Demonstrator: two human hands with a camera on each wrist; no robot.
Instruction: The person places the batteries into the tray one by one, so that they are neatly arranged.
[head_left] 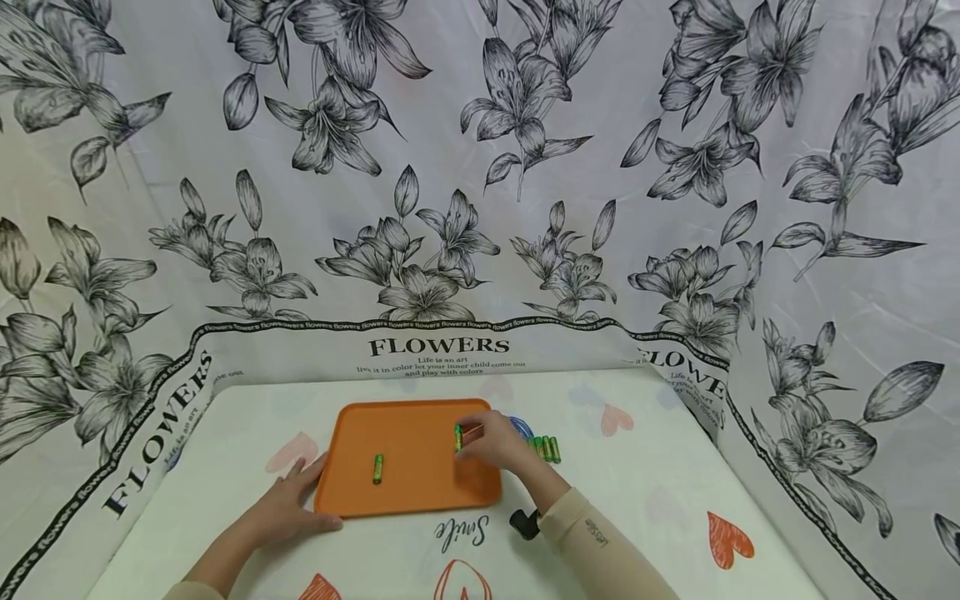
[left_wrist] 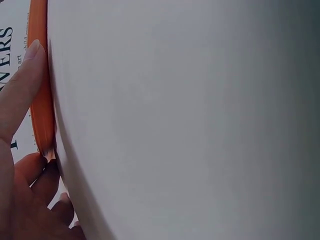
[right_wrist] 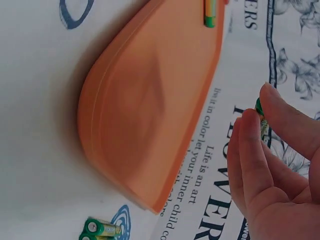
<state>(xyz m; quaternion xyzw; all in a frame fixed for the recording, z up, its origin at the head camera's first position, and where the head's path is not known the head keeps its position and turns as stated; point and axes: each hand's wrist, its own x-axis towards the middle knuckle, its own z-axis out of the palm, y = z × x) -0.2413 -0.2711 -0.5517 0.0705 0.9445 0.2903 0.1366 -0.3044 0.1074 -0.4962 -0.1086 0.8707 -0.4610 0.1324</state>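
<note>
An orange tray (head_left: 416,492) lies on the table, with one green battery (head_left: 378,469) on its left half. My left hand (head_left: 288,504) holds the tray's left edge, thumb at the near corner and fingers along the side; the left wrist view shows its fingers at the orange rim (left_wrist: 42,115). Over the tray's right half, my right hand (head_left: 491,442) pinches another green battery (head_left: 458,437) between thumb and fingertips. In the right wrist view that battery (right_wrist: 259,106) is mostly hidden by the fingers.
Several green batteries (head_left: 551,450) lie side by side just right of the tray. A small black object (head_left: 524,523) sits beside the right sleeve. The white cloth (head_left: 615,500) has printed hearts and words, and a flowered curtain (head_left: 442,250) rises behind the table.
</note>
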